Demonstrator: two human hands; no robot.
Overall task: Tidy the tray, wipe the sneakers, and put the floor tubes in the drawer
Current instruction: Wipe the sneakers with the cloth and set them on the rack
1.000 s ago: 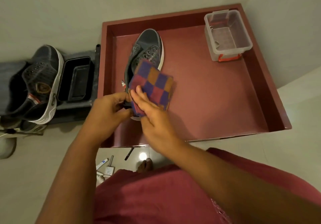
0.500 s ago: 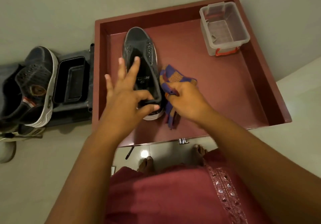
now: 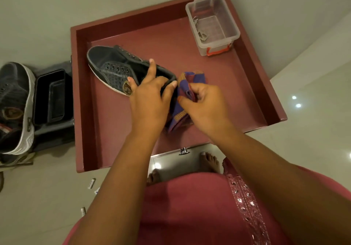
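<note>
Here, the sneaker (image 3: 115, 69) is gripped at its heel by the left hand (image 3: 150, 100), toe toward ten o'clock, near the drawer (image 3: 83, 100) left wall. The checked cloth (image 3: 188, 85) is pinched by the right hand (image 3: 205, 106); bare floor lies at three o'clock.

Heel of sneaker (image 3: 114, 68) in drawer (image 3: 83, 100) hidden under left hand (image 3: 150, 100). Lower folds of checked cloth (image 3: 187, 85) covered by right hand (image 3: 205, 107). Second sneaker (image 3: 15, 100) cut off by left edge (toe and side only). Metal bits in clear box (image 3: 212, 24) too small to tell. Floor tubes (image 3: 91, 183) tiny, blurred, one partly behind left forearm. Drawer front edge blocked by both arms.
</note>
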